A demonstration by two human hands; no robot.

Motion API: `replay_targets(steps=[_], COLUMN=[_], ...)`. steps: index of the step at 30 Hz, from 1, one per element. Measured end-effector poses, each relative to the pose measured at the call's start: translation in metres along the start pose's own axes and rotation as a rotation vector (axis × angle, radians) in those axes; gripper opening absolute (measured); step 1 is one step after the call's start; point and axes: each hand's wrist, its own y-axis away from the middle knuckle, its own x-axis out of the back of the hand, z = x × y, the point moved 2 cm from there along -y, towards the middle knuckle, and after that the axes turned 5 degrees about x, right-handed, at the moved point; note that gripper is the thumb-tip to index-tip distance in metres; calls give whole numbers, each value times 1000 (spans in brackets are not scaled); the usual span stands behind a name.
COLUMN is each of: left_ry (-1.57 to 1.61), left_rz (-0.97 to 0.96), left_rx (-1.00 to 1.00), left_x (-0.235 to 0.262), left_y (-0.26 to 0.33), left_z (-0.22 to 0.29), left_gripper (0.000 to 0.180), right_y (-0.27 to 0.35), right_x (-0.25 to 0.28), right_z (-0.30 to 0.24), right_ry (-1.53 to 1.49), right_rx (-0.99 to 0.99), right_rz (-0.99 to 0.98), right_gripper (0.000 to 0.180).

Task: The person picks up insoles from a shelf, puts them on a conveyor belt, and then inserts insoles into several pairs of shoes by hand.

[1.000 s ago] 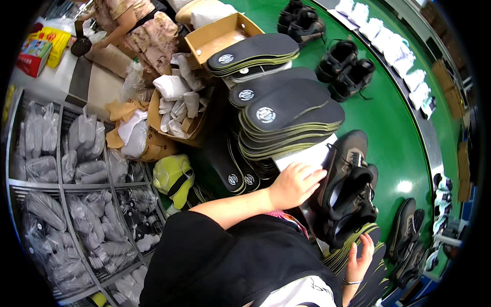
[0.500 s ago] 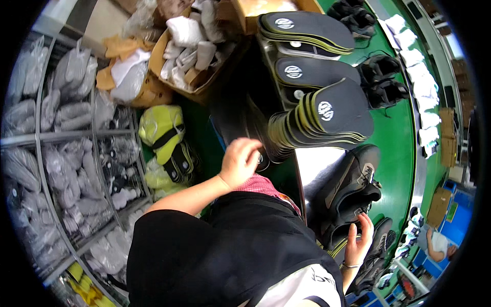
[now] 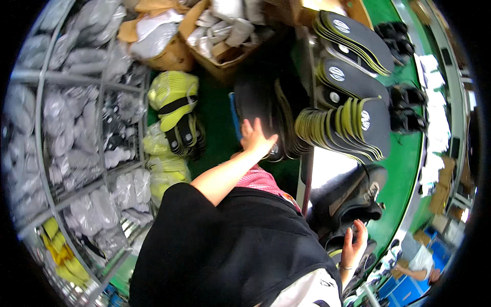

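My left hand (image 3: 257, 138) is stretched forward with its fingers spread, over a dark pile of black insoles (image 3: 258, 100) lower than the tabletop. Whether its fingertips touch them I cannot tell; nothing is in its grasp. To the right of it, a leaning row of black insoles with yellow-green edges (image 3: 376, 123) rests on the table. Beside the black shoes at the lower right hangs my right hand (image 3: 354, 246), its thumb and fingers apart and empty. The nearest black shoe (image 3: 353, 197) lies just above that hand.
More insole stacks (image 3: 353, 38) and black shoes (image 3: 406, 107) stand on the green table (image 3: 381, 153). A carton of wrapped pieces (image 3: 225, 66) is at the back. Wire shelving (image 3: 43, 148) with bagged items lines the left, beside yellow-green bundles (image 3: 174, 94). Another person (image 3: 417, 263) is far right.
The view has shifted, so the surroundings sit further right. My left hand has reached forward over the insole pile, and its curled fingers have spread. My right hand stays by the shoes.
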Motion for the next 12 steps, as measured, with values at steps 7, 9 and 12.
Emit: replay_targets(steps=[7, 9, 12], left_ry=[122, 128, 64], left_rz=[330, 398, 380], left_rx=[-76, -31, 93], left_x=[18, 31, 40], left_y=[16, 32, 55], left_z=[-36, -60, -111], left_gripper=[70, 67, 67], right_y=[10, 10, 5], right_x=[-4, -2, 3], right_z=[9, 12, 3], right_ry=[-44, -11, -5], right_rx=[50, 164, 245], right_rz=[-44, -33, -59], right_gripper=[26, 27, 29])
